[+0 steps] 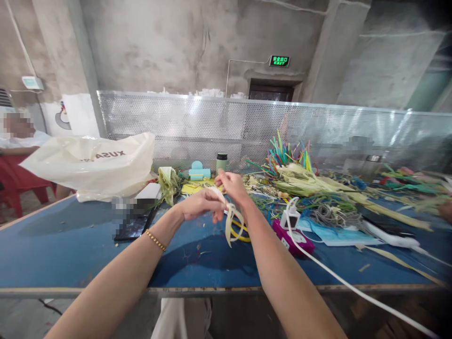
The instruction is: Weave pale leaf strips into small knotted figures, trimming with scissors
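Over the blue table, my left hand [202, 203] is closed in a pinch on a pale strip [230, 226] that looks like corn husk. The strip's loose end hangs in a loop below the fingers. Just above and to the right, my right hand [231, 185] has its fingers curled together, close to the upper part of the strip. What they grip, if anything, is too small to make out. Under the hanging loop lies a yellow loop-shaped thing [243, 235], partly covered by my right forearm.
Right of my arms stand a purple power strip [287, 242] with a white charger [290, 219] and cable. Behind lie corn husks [303, 182], tangled cords [332, 214] and colourful stems [282, 155]. Leftward are a dark tablet-like device [136, 225] and a plastic bag [95, 165]. A person sits far left.
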A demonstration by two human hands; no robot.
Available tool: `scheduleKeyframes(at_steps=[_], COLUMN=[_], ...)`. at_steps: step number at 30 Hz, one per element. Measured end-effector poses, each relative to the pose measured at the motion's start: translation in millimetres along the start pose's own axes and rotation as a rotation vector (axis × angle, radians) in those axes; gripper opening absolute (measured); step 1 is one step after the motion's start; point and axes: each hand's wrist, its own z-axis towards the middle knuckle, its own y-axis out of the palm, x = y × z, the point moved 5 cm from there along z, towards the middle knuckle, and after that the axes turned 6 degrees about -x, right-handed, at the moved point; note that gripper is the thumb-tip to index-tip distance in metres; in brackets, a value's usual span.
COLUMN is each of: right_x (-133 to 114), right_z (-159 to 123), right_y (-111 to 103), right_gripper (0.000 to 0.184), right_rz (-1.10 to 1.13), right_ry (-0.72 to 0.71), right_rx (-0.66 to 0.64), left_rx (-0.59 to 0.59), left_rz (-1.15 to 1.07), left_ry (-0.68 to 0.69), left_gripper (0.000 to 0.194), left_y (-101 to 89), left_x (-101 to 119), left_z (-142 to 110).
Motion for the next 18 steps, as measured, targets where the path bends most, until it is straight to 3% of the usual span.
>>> scheduleKeyframes(at_steps=[2,4,6,8,13,18], right_x=[-2.6,-10.0,-19.3,-28.0,-41.9,-31.6], right_z=[-0.1,-7.7,-16.6,-24.5,-34.8,-28.1], right_y=[-27.1,-45.5,-49.1,-42.6,-18.9,3.4], right_gripper=[0.053,0.05,0.046,0.042,0.037,0.034], right_rz=[-0.097,-0.15,-0.183,-0.24,-0.362,-0.353], right_ry=[-0.066,-0.153,-0.226,-0.262,-0.361,-0.262], right_rx=[0.257,0.421,0.434,0.389,0.327,0.099], left_rx=[0.227,0.481,0.7,0.837,0.942,0.888], left_rz=[-0.043,-0.034,0.005,0.034,0.015,0.005], left_ry=[0.158,0.274,0.312,0.298,0.242,0.247], left_gripper=[0.021,0.023,0.025,0.026,0.023,0.018], left_y=[-14.9,-31.2,-44.6,-53.2,-59.8,-55.3], left_x=[6.1,9.2,8.6,5.9,-2.0,-6.0], left_z=[1.1,-1.5,-6.1,-10.5,-15.5,-11.0])
